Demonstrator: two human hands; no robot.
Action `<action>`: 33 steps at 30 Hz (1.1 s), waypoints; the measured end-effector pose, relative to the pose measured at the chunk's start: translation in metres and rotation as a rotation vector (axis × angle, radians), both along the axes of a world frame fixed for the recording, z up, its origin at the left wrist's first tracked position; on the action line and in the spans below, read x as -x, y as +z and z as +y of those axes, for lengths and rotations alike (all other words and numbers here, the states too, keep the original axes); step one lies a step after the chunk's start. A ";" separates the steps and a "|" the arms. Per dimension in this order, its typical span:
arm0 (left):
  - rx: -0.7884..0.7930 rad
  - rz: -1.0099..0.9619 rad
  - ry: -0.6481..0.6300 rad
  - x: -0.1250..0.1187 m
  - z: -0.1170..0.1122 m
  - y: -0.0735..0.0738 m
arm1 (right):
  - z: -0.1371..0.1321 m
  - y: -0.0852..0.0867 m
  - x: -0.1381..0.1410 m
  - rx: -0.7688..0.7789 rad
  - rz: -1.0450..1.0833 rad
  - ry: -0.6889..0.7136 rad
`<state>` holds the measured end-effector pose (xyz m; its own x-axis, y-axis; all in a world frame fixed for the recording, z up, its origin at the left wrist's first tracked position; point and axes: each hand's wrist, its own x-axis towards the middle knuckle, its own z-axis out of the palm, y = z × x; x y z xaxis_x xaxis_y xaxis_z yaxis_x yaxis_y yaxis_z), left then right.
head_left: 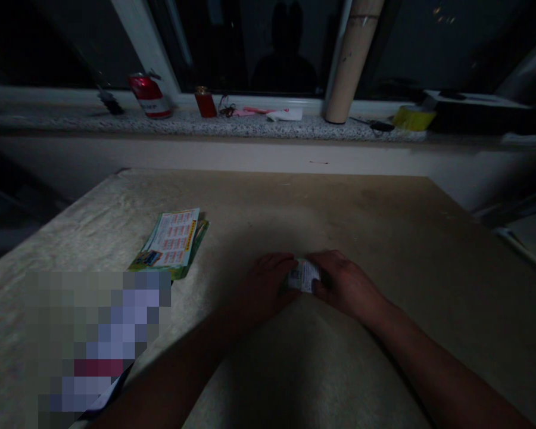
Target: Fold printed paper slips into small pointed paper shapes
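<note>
Card [305, 276] at middle of table [375, 217]; can't tell if it touches. Left hand [270, 281] fingers clamped on its left end, right hand [342, 279] fingers on its right. Leaflets [172, 238] on table's left. Sill [241, 127] beyond table: can [149, 95], tube [355, 59].

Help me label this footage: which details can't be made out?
All in the head view:
Paper: partly covered by the left hand and right hand; its print is too small.
Thing at lower left: masked by pixel blocks.
Calendar card: fine print too small.
Window: darkness hides outside.
</note>
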<state>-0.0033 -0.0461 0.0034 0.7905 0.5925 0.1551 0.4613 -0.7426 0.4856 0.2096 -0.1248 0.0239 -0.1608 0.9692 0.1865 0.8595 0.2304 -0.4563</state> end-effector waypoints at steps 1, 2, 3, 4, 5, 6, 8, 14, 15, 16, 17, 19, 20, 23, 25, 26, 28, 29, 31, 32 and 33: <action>-0.001 0.003 -0.005 0.000 0.000 0.001 | 0.000 -0.001 0.000 -0.009 -0.005 -0.008; -0.003 0.002 -0.005 0.000 0.000 0.001 | 0.000 -0.003 0.000 -0.017 -0.014 -0.018; -0.005 0.002 -0.006 0.000 0.001 0.001 | 0.000 -0.004 -0.001 -0.024 -0.024 -0.027; -0.006 0.000 -0.007 0.000 0.001 0.002 | 0.000 -0.005 -0.001 -0.028 -0.033 -0.034; -0.007 -0.005 -0.006 0.000 0.001 0.002 | -0.001 -0.006 -0.001 -0.032 -0.038 -0.038; -0.009 -0.009 -0.004 -0.001 0.001 0.002 | -0.001 -0.006 -0.001 -0.032 -0.039 -0.040; -0.016 -0.012 -0.005 -0.001 0.001 0.003 | -0.001 -0.006 0.000 -0.030 -0.036 -0.043; -0.028 -0.005 -0.005 -0.001 0.001 0.003 | -0.001 0.000 0.002 -0.003 0.002 -0.060; -0.030 -0.007 -0.008 0.000 0.001 0.003 | -0.002 0.001 0.002 -0.003 0.012 -0.057; -0.031 -0.010 -0.012 0.000 0.001 0.002 | -0.002 0.001 0.002 -0.003 0.023 -0.057; -0.032 -0.015 -0.013 0.000 0.001 0.001 | -0.002 0.002 0.002 -0.002 0.034 -0.060; -0.029 -0.018 -0.012 0.000 0.002 0.000 | -0.003 0.002 0.001 0.004 0.054 -0.066; -0.028 -0.015 -0.010 0.000 0.002 0.000 | -0.004 0.002 0.001 0.009 0.063 -0.068; -0.034 -0.008 -0.012 0.000 0.002 0.000 | -0.004 0.002 0.001 0.016 0.089 -0.062; -0.040 -0.007 -0.016 0.000 0.002 -0.001 | -0.004 0.002 0.000 0.016 0.110 -0.057; -0.042 -0.009 -0.017 0.001 0.002 -0.001 | -0.004 0.001 -0.001 0.015 0.121 -0.054; -0.040 -0.012 -0.019 0.001 0.003 -0.003 | -0.004 -0.001 -0.003 0.013 0.140 -0.044; -0.039 -0.016 -0.020 0.002 0.003 -0.004 | -0.005 -0.002 -0.005 0.013 0.150 -0.036; -0.036 -0.024 -0.020 0.002 0.003 -0.006 | -0.006 -0.004 -0.008 0.024 0.173 -0.011; -0.035 -0.028 -0.019 0.003 0.003 -0.006 | -0.007 -0.004 -0.010 0.034 0.184 0.005; -0.035 -0.034 -0.019 0.003 0.003 -0.006 | -0.008 -0.004 -0.011 0.046 0.194 0.021</action>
